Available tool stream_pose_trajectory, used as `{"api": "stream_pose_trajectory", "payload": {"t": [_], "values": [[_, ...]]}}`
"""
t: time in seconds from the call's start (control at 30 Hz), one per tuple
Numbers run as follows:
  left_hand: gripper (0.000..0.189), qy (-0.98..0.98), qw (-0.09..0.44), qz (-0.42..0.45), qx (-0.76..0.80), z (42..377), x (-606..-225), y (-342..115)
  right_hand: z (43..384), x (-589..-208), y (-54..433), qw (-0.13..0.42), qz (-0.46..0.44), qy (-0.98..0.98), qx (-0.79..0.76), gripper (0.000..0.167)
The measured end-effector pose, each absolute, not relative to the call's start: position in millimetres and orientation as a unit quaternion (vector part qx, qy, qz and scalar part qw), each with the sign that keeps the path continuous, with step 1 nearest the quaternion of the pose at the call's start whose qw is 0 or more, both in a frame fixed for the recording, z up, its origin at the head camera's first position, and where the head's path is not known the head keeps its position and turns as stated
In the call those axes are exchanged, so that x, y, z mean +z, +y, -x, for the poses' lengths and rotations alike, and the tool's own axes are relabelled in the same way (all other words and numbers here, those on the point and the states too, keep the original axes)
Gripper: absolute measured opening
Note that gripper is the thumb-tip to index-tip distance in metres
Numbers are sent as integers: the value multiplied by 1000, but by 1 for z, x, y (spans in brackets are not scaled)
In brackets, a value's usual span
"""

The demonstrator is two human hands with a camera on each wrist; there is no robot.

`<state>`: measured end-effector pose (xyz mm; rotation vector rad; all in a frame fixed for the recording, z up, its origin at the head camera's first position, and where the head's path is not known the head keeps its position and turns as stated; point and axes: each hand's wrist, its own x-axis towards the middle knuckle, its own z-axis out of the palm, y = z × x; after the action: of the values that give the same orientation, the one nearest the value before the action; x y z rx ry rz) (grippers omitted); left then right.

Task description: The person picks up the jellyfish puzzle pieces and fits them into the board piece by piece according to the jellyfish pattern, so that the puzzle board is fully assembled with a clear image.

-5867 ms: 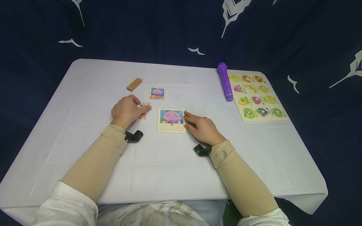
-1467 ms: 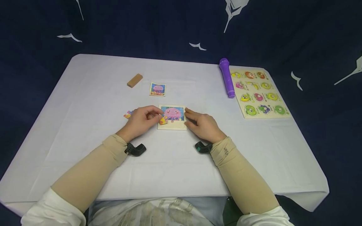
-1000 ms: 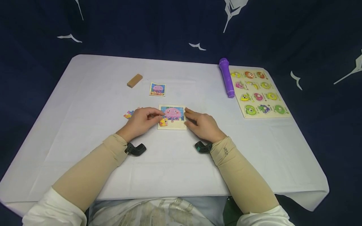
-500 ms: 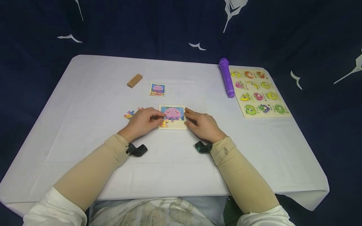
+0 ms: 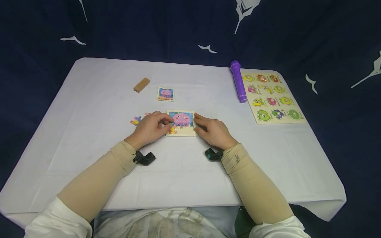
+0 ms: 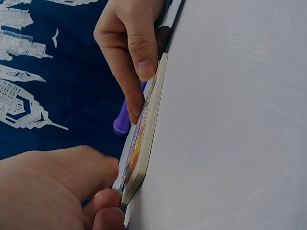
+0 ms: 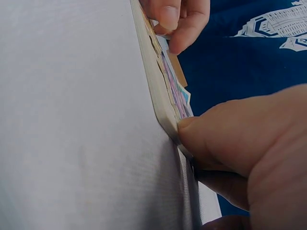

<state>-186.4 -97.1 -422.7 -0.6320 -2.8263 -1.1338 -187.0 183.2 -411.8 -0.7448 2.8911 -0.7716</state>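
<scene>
A jigsaw puzzle board (image 5: 186, 132) with a pink jellyfish picture lies flat before me. A yellow-orange jigsaw piece (image 5: 173, 130) sits in its lower left corner, and bare wood shows to the right of it. My left hand (image 5: 150, 130) is at the board's left edge, thumb and forefinger bent and apart by that piece. Whether they touch it, I cannot tell. On the right edge, my right hand (image 5: 215, 133) holds the board with thumb and fingers; the thumb (image 7: 196, 134) presses the near corner. Several loose jigsaw pieces (image 5: 135, 121) lie partly hidden behind the left hand.
Beyond the board is a small jellyfish picture card (image 5: 165, 94), with a brown wooden block (image 5: 141, 85) to its left. A purple toy microphone (image 5: 238, 82) lies against a fruit puzzle board (image 5: 275, 97) at the far right. White cloth covers the table (image 5: 89, 99).
The left hand has carried a yellow-orange piece from the loose pieces to the board's lower left corner, laid it down and loosened its fingers. The right hand stays on the board's right edge.
</scene>
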Motion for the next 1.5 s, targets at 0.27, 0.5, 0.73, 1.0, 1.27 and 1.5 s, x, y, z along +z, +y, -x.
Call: {"api": "stream_pose_trajectory", "payload": {"t": [0.27,0.5,0.73,1.0,1.27,1.5], "values": [[12,-910,23,211,-357,185,-422,-98,188,-413,183,23,246,936,-250,48],[11,-914,40,216,-341,184,-419,-96,188,-411,183,24,247,936,-251,48],[10,-916,45,210,-339,183,-422,-95,189,-410,182,32,245,936,-252,49],[16,-883,63,157,-438,186,-420,-103,187,-410,184,31,245,937,-247,49],[19,-889,138,42,-436,195,-406,-127,187,-411,185,28,243,937,-250,49],[25,-941,109,-16,-321,197,-401,-143,186,-411,184,26,244,936,-251,48]]}}
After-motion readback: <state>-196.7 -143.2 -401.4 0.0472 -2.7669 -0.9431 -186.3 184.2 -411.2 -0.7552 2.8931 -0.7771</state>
